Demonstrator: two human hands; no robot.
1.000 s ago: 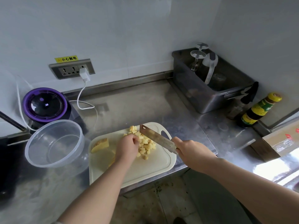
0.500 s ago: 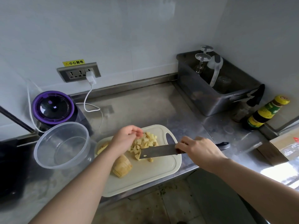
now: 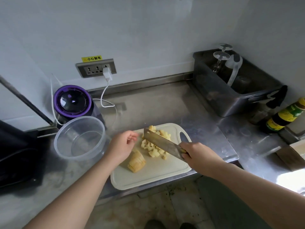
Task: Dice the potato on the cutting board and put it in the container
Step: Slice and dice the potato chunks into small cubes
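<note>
A white cutting board (image 3: 153, 177) lies at the counter's front edge. On its far half sits a pile of diced potato (image 3: 154, 147). A sliced, undiced potato chunk (image 3: 136, 161) lies on its near left part. My right hand (image 3: 197, 154) grips a cleaver (image 3: 162, 143) by the handle, the blade slanting across the dice pile. My left hand (image 3: 123, 144) hovers over the board's left edge with relaxed fingers, holding nothing. The clear plastic container (image 3: 80, 138) stands left of the board and looks empty.
A purple-lidded appliance (image 3: 72, 101) stands behind the container, a white charger cable (image 3: 105, 96) running to the wall socket. A metal tub (image 3: 231, 90) with glasses sits back right, with bottles (image 3: 283, 118) and a cardboard box (image 3: 295, 154) at far right. A dark object borders the left.
The cleaver has swung from lying flat by the dice to slanting over the pile, tip now at the far left. My left hand has drawn back from the dice toward the board's left edge.
</note>
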